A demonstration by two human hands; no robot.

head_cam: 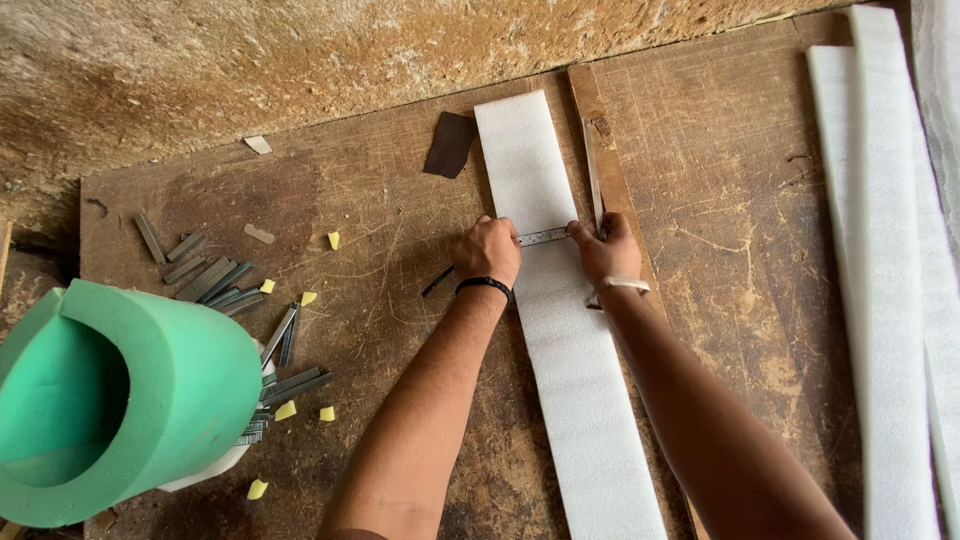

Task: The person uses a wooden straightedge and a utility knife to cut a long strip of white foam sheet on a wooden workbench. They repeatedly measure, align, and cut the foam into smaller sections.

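A long white foam strip (560, 330) lies lengthwise on a worn wooden board (720, 200). A thin metal ruler (543, 237) lies across the strip. My left hand (487, 250), with a black wristband, presses down on the ruler's left end at the strip's left edge. My right hand (607, 252), with a pale wristband, holds the ruler's right end at the strip's right edge. A narrow wooden slat (600, 140) runs along the strip's right side, partly under my right hand.
A rolled green foam sheet (110, 400) stands at the lower left. Several grey staple strips (215, 280) and small yellow foam bits lie scattered left of my arms. A dark brown patch (450, 143) lies by the strip's top. More white foam strips (885, 250) lie at the right.
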